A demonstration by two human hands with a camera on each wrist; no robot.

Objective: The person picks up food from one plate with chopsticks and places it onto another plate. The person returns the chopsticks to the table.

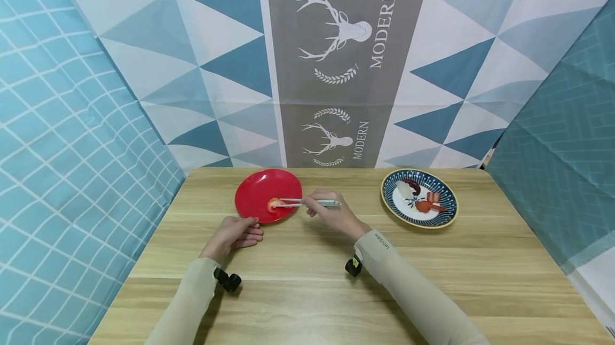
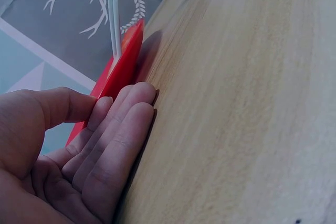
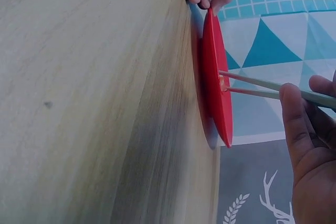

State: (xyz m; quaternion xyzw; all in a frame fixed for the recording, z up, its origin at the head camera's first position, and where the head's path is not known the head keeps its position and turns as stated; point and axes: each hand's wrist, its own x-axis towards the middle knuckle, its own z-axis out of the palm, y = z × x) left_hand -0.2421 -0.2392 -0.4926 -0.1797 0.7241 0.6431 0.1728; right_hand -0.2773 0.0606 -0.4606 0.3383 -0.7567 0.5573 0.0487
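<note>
My left hand (image 1: 234, 235) pinches the near rim of a red plate (image 1: 254, 189) between thumb and index finger, its other fingers held out below the rim. In the left wrist view the plate rises slightly off the tabletop at that side. With my right hand (image 1: 332, 212) I hold a pair of pale-handled chopsticks (image 3: 315, 98) whose tips point left into the plate. The tips touch an orange-and-white curled piece that looks like a shrimp (image 1: 273, 206), on the plate's right half. Whether they clamp it cannot be told.
To the right stands a blue-and-white patterned plate (image 1: 395, 211) with a yellowish rim. On it lie a white piece, a dark red piece and several orange-brown pieces. The wooden table (image 1: 307, 291) ends against a patterned cloth (image 1: 331, 67) behind.
</note>
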